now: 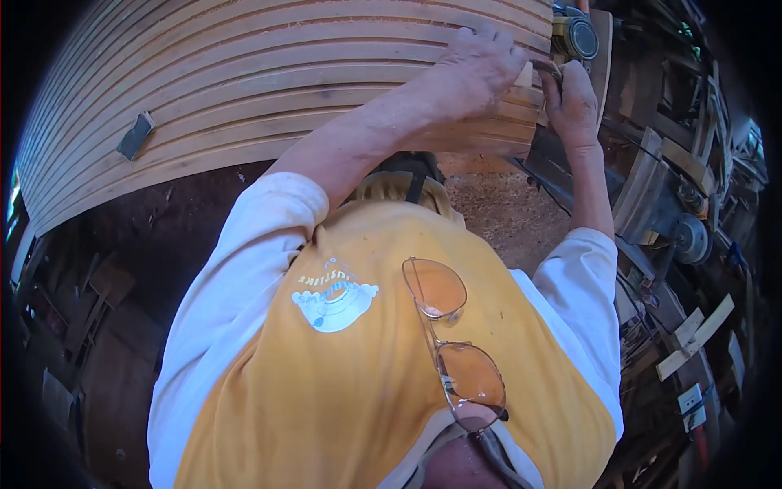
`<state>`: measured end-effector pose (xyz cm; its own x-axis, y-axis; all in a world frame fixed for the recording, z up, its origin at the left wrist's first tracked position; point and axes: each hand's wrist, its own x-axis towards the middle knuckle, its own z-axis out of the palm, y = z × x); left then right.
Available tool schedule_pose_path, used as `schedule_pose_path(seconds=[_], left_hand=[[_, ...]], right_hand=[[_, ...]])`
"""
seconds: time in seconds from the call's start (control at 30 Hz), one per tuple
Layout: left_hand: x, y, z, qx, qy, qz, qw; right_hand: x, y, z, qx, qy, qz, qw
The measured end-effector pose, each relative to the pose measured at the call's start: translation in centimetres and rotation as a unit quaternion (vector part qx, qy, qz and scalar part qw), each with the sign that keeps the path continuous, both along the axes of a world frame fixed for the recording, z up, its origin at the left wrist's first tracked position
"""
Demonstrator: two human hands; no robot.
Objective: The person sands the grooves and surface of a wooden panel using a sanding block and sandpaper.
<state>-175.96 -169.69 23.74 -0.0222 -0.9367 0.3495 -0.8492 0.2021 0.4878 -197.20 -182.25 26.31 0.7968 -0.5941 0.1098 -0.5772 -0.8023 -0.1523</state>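
My left hand [485, 65] lies over the slatted wooden panel [326, 77] near its right end, its fingers curled down. What is under those fingers is hidden. Just past the panel's end, my right hand [575, 106] pinches a thin brown strip [549, 68], perhaps folded sandpaper. The strip reaches across towards my left hand; I cannot tell whether both hands grip it. A small dark grey block or folded abrasive piece [136, 136] rests on the slats at the far left.
A round tin [580, 37] stands beyond my right hand. Wood offcuts [695, 338] and a round metal machine part [692, 238] crowd the right side. A white socket plate [691, 407] sits lower right. Glasses [456, 342] hang on my yellow shirt. Brown ground [505, 200] shows below the panel.
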Motion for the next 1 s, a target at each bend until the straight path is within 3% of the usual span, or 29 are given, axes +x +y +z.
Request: schedule_pose_path(seconds=[0.07,0.2,0.3,0.37,0.47,0.53,0.6,0.7,0.83,0.97,1.0], left_hand=[[3.7,3.1,-0.1,-0.035,0.013,0.005,0.999],[16.0,14.0,-0.1,0.062,-0.033,0.132,0.989],[22.9,22.4,-0.4,0.096,-0.154,0.238,0.954],[23.9,24.6,0.5,0.122,-0.167,0.293,0.934],[26.1,27.1,-0.8,0.157,-0.248,0.345,0.892],[28.6,29.7,-1.3,0.154,-0.263,0.367,0.879],[31.7,32.4,-2.0,0.173,-0.27,0.392,0.862],[36.8,36.9,-3.4,0.215,-0.281,0.447,0.821],[39.8,38.3,-4.1,0.272,-0.254,0.479,0.795],[41.5,38.6,-3.7,0.356,-0.229,0.502,0.754],[41.6,39.4,-3.7,0.302,-0.268,0.509,0.76]], right_hand=[[0.6,-0.8,0.3,-0.012,0.037,0.071,0.997],[5.0,-0.4,-1.0,-0.022,0.02,0.181,0.983],[12.3,2.7,-3.0,-0.006,0.016,0.237,0.971],[18.2,6.4,-3.3,0.014,0.003,0.247,0.969],[17.4,6.7,-3.1,0.004,-0.022,0.225,0.974],[12.3,4.0,-2.2,-0.032,0.084,0.186,0.978],[6.3,-0.4,-1.6,-0.044,0.081,0.188,0.978],[4.7,-1.3,-0.8,-0.018,0.078,0.201,0.976],[15.7,4.9,-2.4,-0.006,0.025,0.234,0.972],[20.8,8.7,-3.6,-0.003,0.028,0.223,0.974],[20.8,8.3,-3.3,-0.015,0.013,0.235,0.972]])
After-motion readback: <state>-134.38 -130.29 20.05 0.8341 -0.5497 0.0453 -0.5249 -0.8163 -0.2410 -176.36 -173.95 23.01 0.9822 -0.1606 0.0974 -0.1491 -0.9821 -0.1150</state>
